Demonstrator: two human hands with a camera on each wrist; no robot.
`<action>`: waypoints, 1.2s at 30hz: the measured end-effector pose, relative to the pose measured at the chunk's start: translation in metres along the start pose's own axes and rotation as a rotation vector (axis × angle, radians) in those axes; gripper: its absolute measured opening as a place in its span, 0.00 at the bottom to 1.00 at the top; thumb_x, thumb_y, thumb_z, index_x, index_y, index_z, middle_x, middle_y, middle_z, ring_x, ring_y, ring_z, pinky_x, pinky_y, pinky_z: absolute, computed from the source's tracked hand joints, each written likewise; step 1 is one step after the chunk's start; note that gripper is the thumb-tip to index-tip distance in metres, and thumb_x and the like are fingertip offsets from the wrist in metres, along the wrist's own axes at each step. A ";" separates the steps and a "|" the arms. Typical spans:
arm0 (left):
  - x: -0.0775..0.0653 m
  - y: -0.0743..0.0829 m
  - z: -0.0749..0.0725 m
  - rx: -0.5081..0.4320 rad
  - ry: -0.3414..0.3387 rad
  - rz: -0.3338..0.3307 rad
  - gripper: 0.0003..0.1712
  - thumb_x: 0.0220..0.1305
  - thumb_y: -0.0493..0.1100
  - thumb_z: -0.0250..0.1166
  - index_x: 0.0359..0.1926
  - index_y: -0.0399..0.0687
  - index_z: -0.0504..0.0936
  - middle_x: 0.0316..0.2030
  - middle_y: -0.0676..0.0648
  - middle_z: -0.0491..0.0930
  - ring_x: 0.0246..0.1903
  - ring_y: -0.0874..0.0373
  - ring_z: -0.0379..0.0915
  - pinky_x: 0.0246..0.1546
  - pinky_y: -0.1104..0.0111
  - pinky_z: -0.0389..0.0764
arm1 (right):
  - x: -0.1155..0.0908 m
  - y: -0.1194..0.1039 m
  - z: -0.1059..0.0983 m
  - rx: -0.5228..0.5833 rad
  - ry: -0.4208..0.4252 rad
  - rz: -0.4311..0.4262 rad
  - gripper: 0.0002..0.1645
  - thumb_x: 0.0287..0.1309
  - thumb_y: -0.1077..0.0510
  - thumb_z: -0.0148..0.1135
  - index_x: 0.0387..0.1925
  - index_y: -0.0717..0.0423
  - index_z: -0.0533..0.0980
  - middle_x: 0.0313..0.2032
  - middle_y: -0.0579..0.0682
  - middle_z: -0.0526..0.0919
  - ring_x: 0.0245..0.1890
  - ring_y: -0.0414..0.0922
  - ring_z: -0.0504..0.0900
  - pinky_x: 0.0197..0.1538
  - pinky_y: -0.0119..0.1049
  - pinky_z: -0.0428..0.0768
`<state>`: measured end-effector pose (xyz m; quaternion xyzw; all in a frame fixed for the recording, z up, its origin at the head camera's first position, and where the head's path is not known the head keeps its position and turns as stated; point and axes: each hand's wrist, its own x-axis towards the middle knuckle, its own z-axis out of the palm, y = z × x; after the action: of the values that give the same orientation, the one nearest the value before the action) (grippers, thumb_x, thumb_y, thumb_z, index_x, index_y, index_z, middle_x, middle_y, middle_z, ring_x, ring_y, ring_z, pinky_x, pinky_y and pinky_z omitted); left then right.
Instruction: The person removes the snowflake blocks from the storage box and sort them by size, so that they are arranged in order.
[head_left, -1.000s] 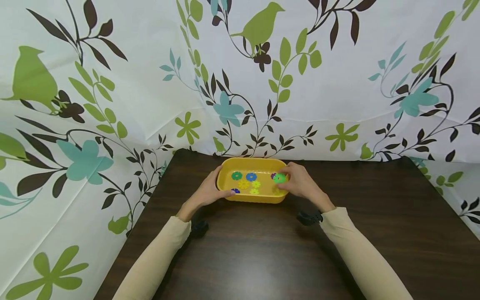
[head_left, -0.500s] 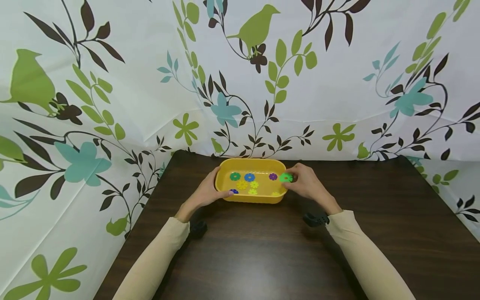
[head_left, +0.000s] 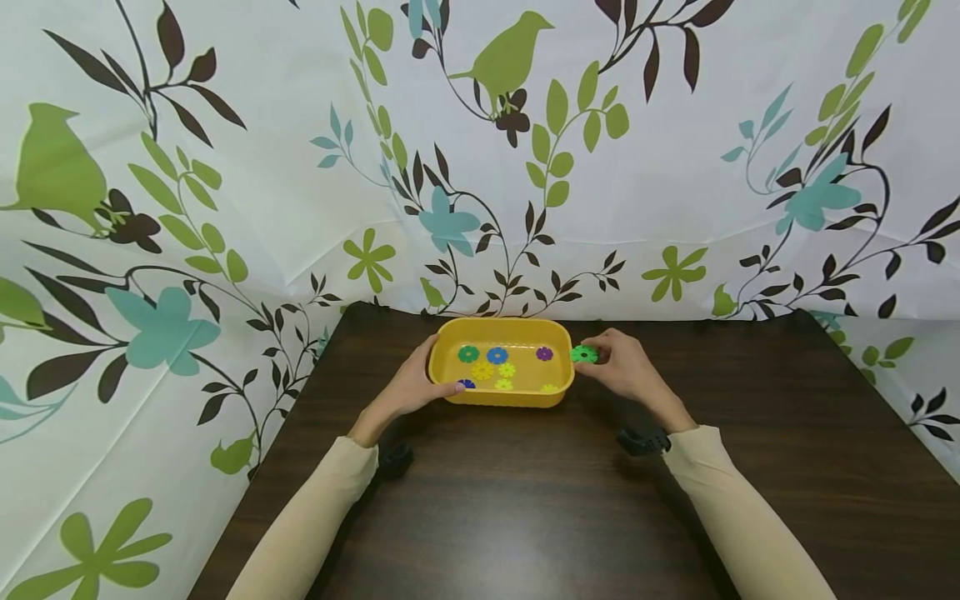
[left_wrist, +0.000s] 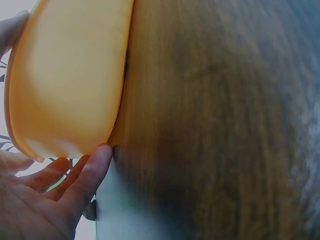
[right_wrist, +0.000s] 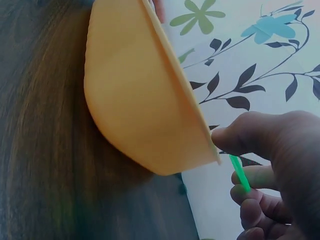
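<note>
My left hand (head_left: 408, 382) grips the left end of a yellow plastic tub (head_left: 517, 400), thumb over the near rim and fingertips along the outside wall. In the left wrist view those fingers (left_wrist: 87, 175) touch the tub's end. Just past the tub's right rim, my right hand (head_left: 626, 367) pinches a bright green flower-shaped disc (head_left: 584, 354) between thumb and fingers; the right wrist view shows the disc (right_wrist: 240, 173) edge-on. Inside the tub lie several similar pieces, among them a teal disc (head_left: 468, 354), a blue disc (head_left: 497, 356), and a purple disc (head_left: 544, 354).
A dark wood table (head_left: 510, 500) lies under the tub. Behind it and on the left hangs a white cloth (head_left: 300, 192) printed with leaves, birds and flowers. Dark wrist-camera mounts (head_left: 643, 440) sit at both wrists.
My right hand has moved to the right, carrying the green disc from inside the tub out over its right rim. The purple disc is now uncovered. My left hand stays on the tub.
</note>
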<state>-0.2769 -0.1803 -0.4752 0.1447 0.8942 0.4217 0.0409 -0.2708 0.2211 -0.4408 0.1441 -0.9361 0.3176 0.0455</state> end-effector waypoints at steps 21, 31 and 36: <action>-0.002 0.004 0.000 -0.004 -0.004 -0.047 0.67 0.61 0.55 0.81 0.88 0.47 0.49 0.82 0.36 0.62 0.68 0.40 0.70 0.77 0.42 0.73 | 0.000 0.025 0.024 -0.001 -0.035 0.027 0.28 0.62 0.56 0.79 0.58 0.70 0.84 0.45 0.63 0.85 0.42 0.52 0.80 0.44 0.40 0.79; -0.001 0.004 0.000 -0.017 -0.001 -0.036 0.66 0.60 0.55 0.82 0.88 0.48 0.50 0.81 0.37 0.64 0.67 0.40 0.71 0.77 0.43 0.73 | 0.003 0.032 0.036 -0.011 -0.056 0.037 0.26 0.63 0.56 0.79 0.58 0.67 0.85 0.47 0.61 0.84 0.45 0.53 0.80 0.50 0.46 0.80; -0.001 0.004 -0.001 -0.032 -0.004 -0.040 0.67 0.60 0.55 0.81 0.88 0.49 0.49 0.81 0.37 0.63 0.66 0.41 0.71 0.76 0.43 0.74 | 0.007 0.032 0.038 -0.008 -0.089 0.073 0.26 0.65 0.55 0.78 0.59 0.66 0.85 0.48 0.61 0.84 0.46 0.53 0.79 0.51 0.48 0.81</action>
<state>-0.2755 -0.1789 -0.4720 0.1269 0.8900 0.4346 0.0536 -0.2866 0.2206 -0.4882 0.1236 -0.9431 0.3087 -0.0072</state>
